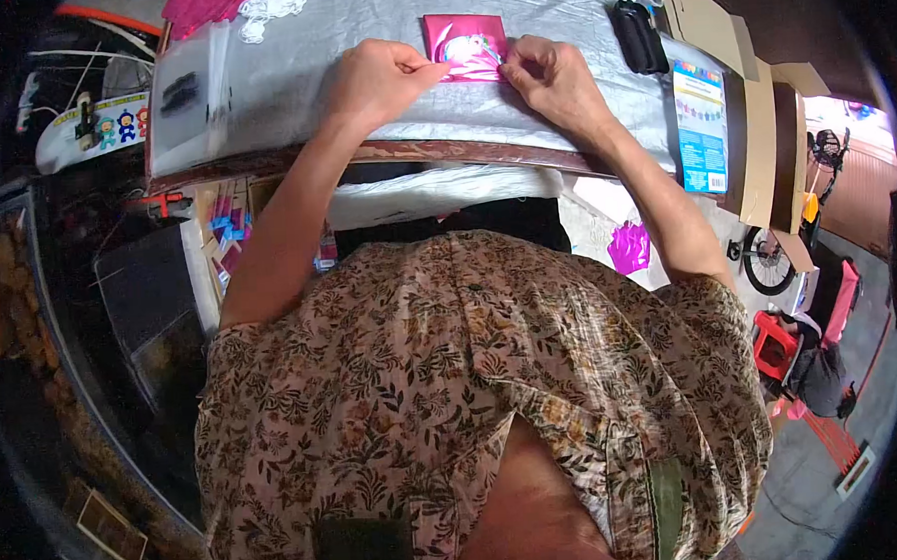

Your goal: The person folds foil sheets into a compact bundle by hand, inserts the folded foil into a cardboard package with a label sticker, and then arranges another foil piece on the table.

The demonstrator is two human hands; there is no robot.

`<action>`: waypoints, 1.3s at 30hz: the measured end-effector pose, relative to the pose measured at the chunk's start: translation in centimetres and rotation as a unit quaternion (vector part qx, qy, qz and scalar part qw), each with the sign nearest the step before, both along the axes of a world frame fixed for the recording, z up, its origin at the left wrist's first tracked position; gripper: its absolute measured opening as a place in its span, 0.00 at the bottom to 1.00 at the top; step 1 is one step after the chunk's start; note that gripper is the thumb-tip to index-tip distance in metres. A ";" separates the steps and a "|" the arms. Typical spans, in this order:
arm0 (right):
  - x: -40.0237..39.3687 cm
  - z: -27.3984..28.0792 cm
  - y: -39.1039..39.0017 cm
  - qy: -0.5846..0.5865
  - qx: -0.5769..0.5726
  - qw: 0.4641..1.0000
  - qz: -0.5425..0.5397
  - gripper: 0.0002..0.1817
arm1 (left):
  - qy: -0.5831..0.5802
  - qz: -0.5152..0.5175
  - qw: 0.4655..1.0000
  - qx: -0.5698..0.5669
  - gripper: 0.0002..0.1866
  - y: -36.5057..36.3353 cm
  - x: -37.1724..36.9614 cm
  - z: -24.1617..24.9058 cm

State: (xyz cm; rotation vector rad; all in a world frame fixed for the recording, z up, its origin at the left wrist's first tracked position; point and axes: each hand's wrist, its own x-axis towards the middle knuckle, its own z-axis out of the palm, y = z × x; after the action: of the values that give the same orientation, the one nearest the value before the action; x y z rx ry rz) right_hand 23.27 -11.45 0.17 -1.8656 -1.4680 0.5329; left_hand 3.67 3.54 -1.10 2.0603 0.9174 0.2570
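Observation:
A folded, shiny pink foil packet (pixel 464 29) with a pale printed patch lies on the silver-covered table (pixel 290 97). My left hand (pixel 382 81) pinches its near left edge between thumb and fingers. At the near right edge, my right hand (pixel 558 83) holds the same packet in a closed pinch. Both forearms reach over the table's front edge. Whether the packet is a foil balloon or a wrapper, I cannot make out.
White string (pixel 269 12) and pink foil (pixel 197 13) lie at the back left. A black pouch (pixel 638 37), a blue-and-white package (pixel 700 129) and an open cardboard box (pixel 760 116) stand right. Below the table's right side is a magenta piece (pixel 629 248).

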 end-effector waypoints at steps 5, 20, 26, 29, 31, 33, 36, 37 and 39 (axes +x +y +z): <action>0.4 -0.1 0.4 -0.006 -0.030 0.999 0.015 0.07 | 0.012 0.009 1.000 -0.027 0.22 0.2 -0.2 -0.1; 1.3 -1.1 0.7 -0.017 -0.017 0.999 0.027 0.11 | 0.047 -0.047 0.997 -0.025 0.18 2.2 0.9 -0.9; -0.6 0.3 -2.0 -0.073 0.042 0.994 -0.071 0.09 | 0.056 -0.041 0.997 0.026 0.17 1.5 1.1 -0.3; -2.0 0.2 -2.5 -0.107 0.120 0.987 -0.016 0.10 | 0.047 -0.039 0.998 0.021 0.17 1.9 1.1 -0.3; -3.4 0.0 -3.2 -0.161 0.176 0.968 0.075 0.14 | 0.046 -0.046 0.998 0.016 0.17 1.5 1.1 -0.4; -3.3 -0.6 -2.7 -0.170 0.164 0.969 0.078 0.15 | 0.042 -0.036 0.998 0.017 0.16 1.5 1.2 -0.4; -3.3 -1.0 -1.8 -0.181 0.135 0.970 0.086 0.17 | 0.041 -0.028 0.999 0.007 0.16 1.7 0.9 -0.9; -3.3 -0.9 -1.9 -0.181 0.127 0.972 0.084 0.17 | 0.042 -0.028 0.999 -0.001 0.16 1.7 0.8 -1.2; -3.0 -0.5 -1.9 -0.182 0.111 0.974 0.082 0.17 | 0.041 -0.028 0.999 -0.011 0.16 2.0 0.7 -1.9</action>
State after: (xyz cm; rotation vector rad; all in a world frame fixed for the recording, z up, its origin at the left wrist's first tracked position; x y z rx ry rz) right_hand 20.27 -13.31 -0.38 -1.7350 -1.8491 0.0913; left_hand 4.38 5.52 -2.98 2.0851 0.9066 0.1337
